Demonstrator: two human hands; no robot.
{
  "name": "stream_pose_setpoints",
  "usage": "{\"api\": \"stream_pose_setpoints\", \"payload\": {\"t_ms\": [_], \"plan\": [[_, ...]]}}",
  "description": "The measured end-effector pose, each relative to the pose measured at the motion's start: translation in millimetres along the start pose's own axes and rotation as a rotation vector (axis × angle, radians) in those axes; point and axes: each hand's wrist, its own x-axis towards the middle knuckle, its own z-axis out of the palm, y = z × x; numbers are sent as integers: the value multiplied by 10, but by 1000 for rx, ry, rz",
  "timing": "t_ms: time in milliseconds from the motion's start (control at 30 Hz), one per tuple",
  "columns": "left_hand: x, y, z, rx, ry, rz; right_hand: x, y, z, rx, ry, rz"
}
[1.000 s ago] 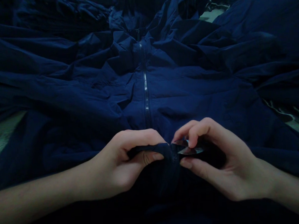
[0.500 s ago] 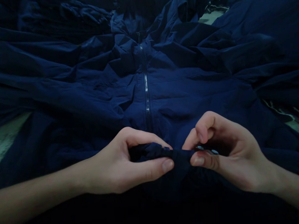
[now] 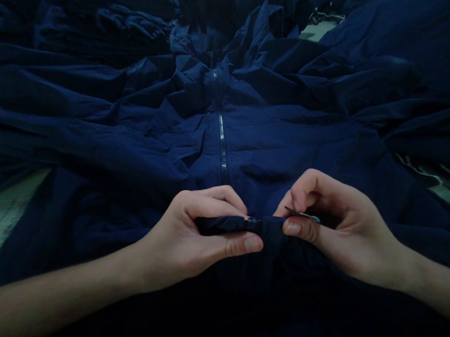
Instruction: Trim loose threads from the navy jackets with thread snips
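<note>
A dark blue jacket (image 3: 302,129) lies spread out in front of me, its front zipper (image 3: 222,138) running down the middle. My left hand (image 3: 198,235) is closed on the folded hem (image 3: 224,224), thumb in front and fingers behind. To its right, my right hand (image 3: 337,223) pinches the same hem between thumb and fingers. A small, thin metal tool (image 3: 305,214) rests between that thumb and the curled fingers, its dark tip pointing left; its exact kind is unclear. The zipper's lower end is hidden behind my hands and the hem.
More dark blue fabric (image 3: 401,18) is heaped at the back and right. Pale patches of the surface (image 3: 16,214) show at the left edge and upper right. Loose light threads (image 3: 417,168) lie at the right.
My left fingers have shifted their hold on the hem, with the knuckles now raised behind it. The metal tool has turned, and its tip shows above my right thumb.
</note>
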Motion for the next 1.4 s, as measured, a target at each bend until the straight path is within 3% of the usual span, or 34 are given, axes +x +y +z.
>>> {"api": "stream_pose_setpoints", "payload": {"t_ms": [100, 233, 467, 633, 800, 1000, 1100, 1233, 1400], "plan": [[-4, -2, 3, -30, 75, -11, 1, 25, -12, -4, 54, -78], [-4, -5, -3, 1, 79, -5, -6, 72, -37, -72, 87, -142], [-56, 14, 36, 251, 215, 253, -147, 59, -54, -150, -165, -181], [-70, 28, 53, 246, 278, 277, -142, 24, -71, -224, -348, -322], [-90, -22, 62, 277, 250, 355, -143, -12, -85, -244, -390, -282], [-155, 27, 27, 414, 168, 340, -166, -62, -124, -308, -182, -279], [-194, 69, 4, 491, 99, 344, -123, -20, -121, -366, -242, -380], [-220, 55, -13, 521, 14, 359, -83, 12, -63, -448, -281, -383], [-131, 18, 5, 347, 35, 399, -102, 12, -57, -474, -241, -404]]}}
